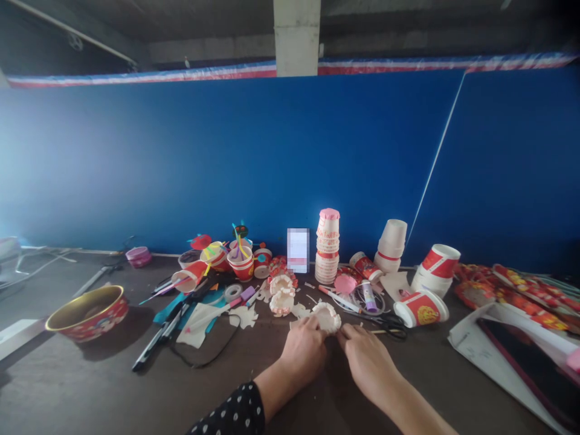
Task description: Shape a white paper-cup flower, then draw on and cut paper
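A white cut cup (328, 315) sits at the middle of a dark table (217, 399). The person's left hand (306, 343) curls at its left edge, the right hand (366, 355) bends near its right; whether either grips is unclear. Scissors (395, 325) lie right; a gold-lined bowl (100, 321), far left.

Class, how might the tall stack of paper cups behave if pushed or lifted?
The stack of paper cups would likely tip if pushed, standing tall and narrow. It is probably light for its height, as the cups look like paper. Lifted by its top, it might pull apart, since the cups seem nested.
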